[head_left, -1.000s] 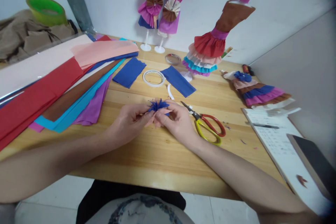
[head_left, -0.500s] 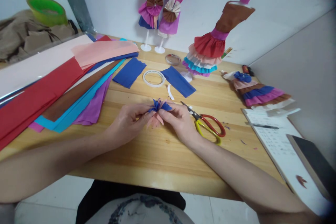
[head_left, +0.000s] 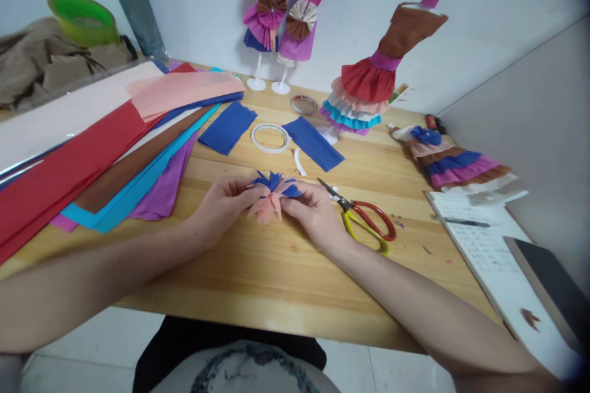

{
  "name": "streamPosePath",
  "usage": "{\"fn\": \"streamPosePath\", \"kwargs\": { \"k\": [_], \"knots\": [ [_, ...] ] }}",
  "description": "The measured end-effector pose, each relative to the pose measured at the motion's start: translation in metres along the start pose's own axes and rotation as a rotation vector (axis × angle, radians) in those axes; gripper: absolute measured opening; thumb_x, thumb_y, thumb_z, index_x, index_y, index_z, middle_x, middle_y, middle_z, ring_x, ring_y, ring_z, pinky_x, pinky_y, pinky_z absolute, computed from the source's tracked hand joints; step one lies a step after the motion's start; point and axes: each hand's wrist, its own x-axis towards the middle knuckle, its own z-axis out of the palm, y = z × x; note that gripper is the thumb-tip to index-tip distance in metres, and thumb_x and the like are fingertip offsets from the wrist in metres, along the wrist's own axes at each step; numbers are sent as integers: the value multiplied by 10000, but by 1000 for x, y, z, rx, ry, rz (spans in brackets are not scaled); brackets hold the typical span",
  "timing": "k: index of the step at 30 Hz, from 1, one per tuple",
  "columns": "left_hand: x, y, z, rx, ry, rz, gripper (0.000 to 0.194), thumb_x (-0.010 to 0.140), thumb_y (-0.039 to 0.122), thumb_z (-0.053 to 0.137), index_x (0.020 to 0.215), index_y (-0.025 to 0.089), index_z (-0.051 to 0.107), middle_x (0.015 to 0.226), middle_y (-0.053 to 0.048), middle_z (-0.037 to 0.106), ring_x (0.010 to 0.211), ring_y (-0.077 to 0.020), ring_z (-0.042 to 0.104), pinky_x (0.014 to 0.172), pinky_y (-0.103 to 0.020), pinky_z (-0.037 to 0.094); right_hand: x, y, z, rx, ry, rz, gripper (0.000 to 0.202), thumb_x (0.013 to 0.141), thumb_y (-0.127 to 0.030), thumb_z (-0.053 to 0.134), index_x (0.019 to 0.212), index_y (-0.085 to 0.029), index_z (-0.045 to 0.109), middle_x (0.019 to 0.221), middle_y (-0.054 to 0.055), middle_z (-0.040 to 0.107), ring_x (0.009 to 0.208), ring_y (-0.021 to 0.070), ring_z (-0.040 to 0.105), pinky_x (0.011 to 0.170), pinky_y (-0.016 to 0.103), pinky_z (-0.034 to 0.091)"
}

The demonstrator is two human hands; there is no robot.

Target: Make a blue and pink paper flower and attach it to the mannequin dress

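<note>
Between my hands is a paper flower (head_left: 269, 199) with pointed blue and peach petals, held just above the table. My left hand (head_left: 232, 199) pinches its left side between thumb and fingers. On the other side, my right hand (head_left: 312, 207) is closed on the blue petals at the flower's right edge. Scissors (head_left: 369, 221) with one red and one yellow handle lie right beside my right hand. Beyond the flower are two blue crepe paper pieces (head_left: 227, 128), a white tape roll (head_left: 270, 138) and a short curved white strip (head_left: 299, 161).
Folded crepe sheets (head_left: 101, 153) in several colours spread over the left side. Small dress forms (head_left: 304, 18) in paper outfits stand at the back, one with a ruffled skirt (head_left: 369, 80). A paper dress (head_left: 454, 156) lies at right, near a notebook (head_left: 479, 252) and dark phone-like slab (head_left: 553, 288).
The flower has turned and opened out, so more of its peach petals face me. My left hand has shifted slightly left; the right has barely moved.
</note>
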Motion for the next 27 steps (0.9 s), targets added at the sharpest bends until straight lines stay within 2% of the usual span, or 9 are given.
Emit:
{"fn": "streamPosePath", "kwargs": {
  "k": [5,9,12,14,18,19,24,27],
  "knots": [
    [3,-6,-2,-99,42,-59,375,799,322,621,478,162,510,480,15,495,502,-105,449,560,-264,338,-1,4,1,27,39,45,100,696,-247,653,610,-195,653,728,6,649,675,142,543,687,294,450],
    [5,-7,-3,-205,-1,-93,409,794,308,620,442,168,467,473,10,479,560,-133,526,657,-282,416,-1,5,1,24,33,41,110,708,-264,667,622,-196,665,766,17,672,705,149,561,700,299,459],
    [5,-7,-3,-257,-25,-116,425,792,306,604,423,171,441,442,25,440,535,-120,505,671,-279,430,-2,4,1,-2,34,27,109,710,-267,675,629,-195,666,785,20,675,720,152,573,711,301,466],
    [5,-6,-3,-196,-35,-110,379,770,284,612,439,168,469,469,21,489,537,-110,496,648,-264,421,-2,4,1,-48,36,14,107,707,-253,678,620,-194,660,770,20,667,722,154,576,716,304,468],
    [4,-3,-1,21,-31,-112,77,659,200,677,623,155,626,638,0,639,669,-145,584,678,-267,443,-1,4,1,-97,30,-20,106,725,-225,652,623,-198,656,757,28,655,755,170,592,736,317,472],
    [4,-2,0,47,-19,-109,68,639,197,688,657,155,637,648,4,643,683,-153,596,683,-273,452,-1,4,1,-103,24,-29,113,730,-224,649,620,-200,650,761,30,655,763,173,596,740,319,474],
    [3,-1,0,22,-6,-80,150,701,292,680,697,149,635,604,10,630,596,-131,574,629,-268,463,-2,4,3,-162,1,-72,141,761,-232,635,622,-203,635,784,37,658,777,175,605,739,320,483],
    [2,-4,-1,-69,-1,-58,228,771,331,633,634,151,609,530,17,582,549,-117,549,626,-266,465,-3,4,3,-145,-16,-82,107,766,-225,627,665,-205,653,812,44,665,811,185,613,770,337,488]
  ]
}}
